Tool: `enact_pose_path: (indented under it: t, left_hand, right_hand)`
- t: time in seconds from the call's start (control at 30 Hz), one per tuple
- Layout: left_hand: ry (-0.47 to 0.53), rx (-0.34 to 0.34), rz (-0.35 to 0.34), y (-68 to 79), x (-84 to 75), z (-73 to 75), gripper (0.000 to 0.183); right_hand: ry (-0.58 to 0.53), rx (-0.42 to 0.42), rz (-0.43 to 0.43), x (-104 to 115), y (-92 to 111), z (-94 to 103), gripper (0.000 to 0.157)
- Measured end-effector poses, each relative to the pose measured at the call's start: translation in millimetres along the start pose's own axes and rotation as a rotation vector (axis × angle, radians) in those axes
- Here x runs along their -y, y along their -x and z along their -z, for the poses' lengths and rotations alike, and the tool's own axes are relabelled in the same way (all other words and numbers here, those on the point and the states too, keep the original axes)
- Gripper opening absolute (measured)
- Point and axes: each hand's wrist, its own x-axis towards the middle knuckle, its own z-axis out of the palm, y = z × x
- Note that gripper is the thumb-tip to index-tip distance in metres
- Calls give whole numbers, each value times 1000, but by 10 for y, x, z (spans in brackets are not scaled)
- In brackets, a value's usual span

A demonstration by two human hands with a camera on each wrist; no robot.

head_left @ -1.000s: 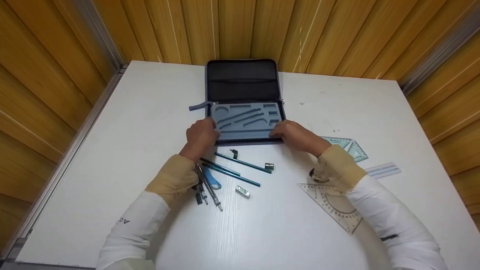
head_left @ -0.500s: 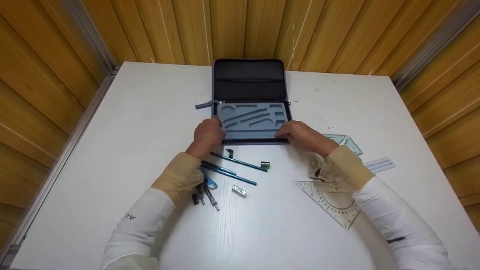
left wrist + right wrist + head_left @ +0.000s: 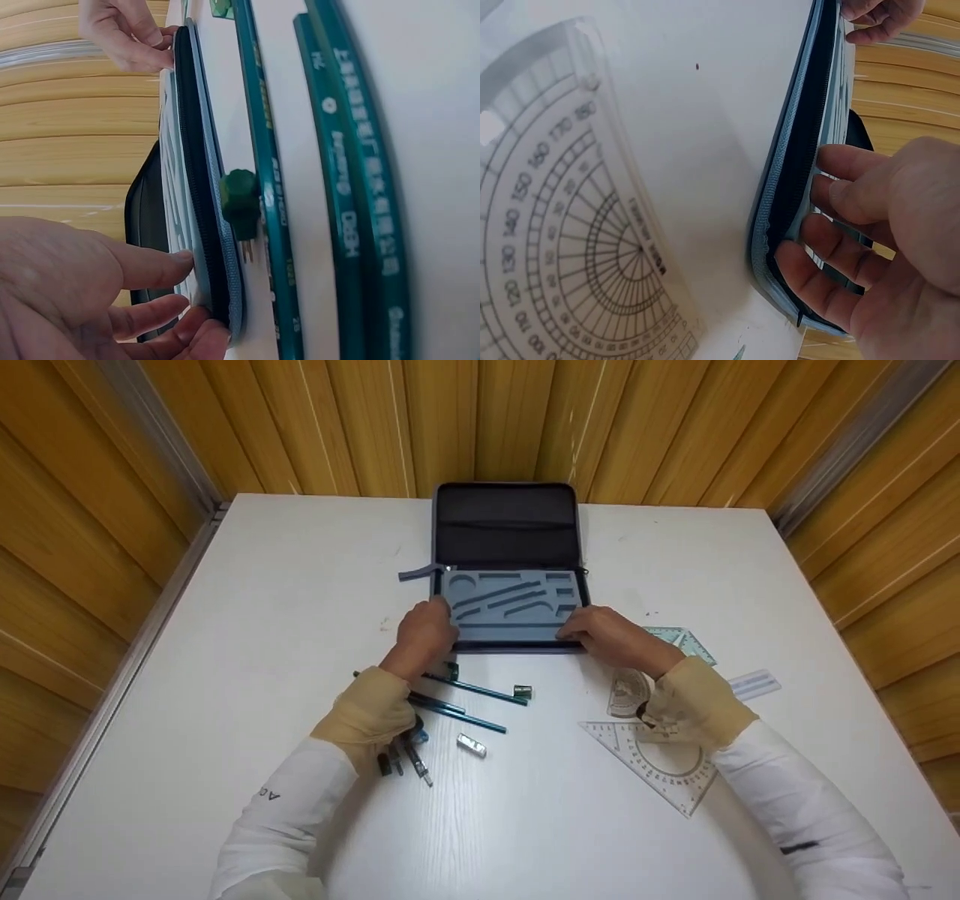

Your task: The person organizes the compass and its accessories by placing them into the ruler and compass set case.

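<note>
A dark zip case (image 3: 507, 544) lies unfolded at the back of the table, its lid leaning up behind. In its lower half sits a grey-blue foam insert (image 3: 510, 631) with cut-out slots. My left hand (image 3: 427, 631) grips the insert at its front left corner, thumb on top and fingers down at the zip edge. Opposite it, my right hand (image 3: 600, 631) pinches the insert's front right corner, with its fingertips (image 3: 791, 259) against the zip rim. Green pencils (image 3: 270, 172) lie just in front of the case.
A pencil sharpener (image 3: 523, 691), an eraser (image 3: 472, 745) and compasses (image 3: 417, 763) lie near the left sleeve, which partly covers the compasses. Around the right sleeve lie a protractor (image 3: 626, 694), a clear triangle (image 3: 637, 757), a greenish set square (image 3: 694, 645) and a ruler (image 3: 754, 684).
The head view has shifted slightly, so the case appears further right. Both hands stay at the insert's front corners. The left sleeve now hides more of the compasses; more of the protractor shows.
</note>
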Motion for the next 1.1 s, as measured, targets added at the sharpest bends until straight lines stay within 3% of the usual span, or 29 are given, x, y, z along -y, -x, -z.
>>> enact_pose_path:
  t: [0.23,0.53,1.1]
  left_hand:
    - [-13,7,0,-5,-25,-52,30]
    - [-6,34,-21,-35,-70,-72,35]
    - [39,78,22,-59,-169,-123,38]
  right_hand:
    - [-8,-9,-22,-12,51,-30,25]
    - [-20,-53,13,-64,115,-4,24]
    - [-63,-61,-39,-124,218,30,30]
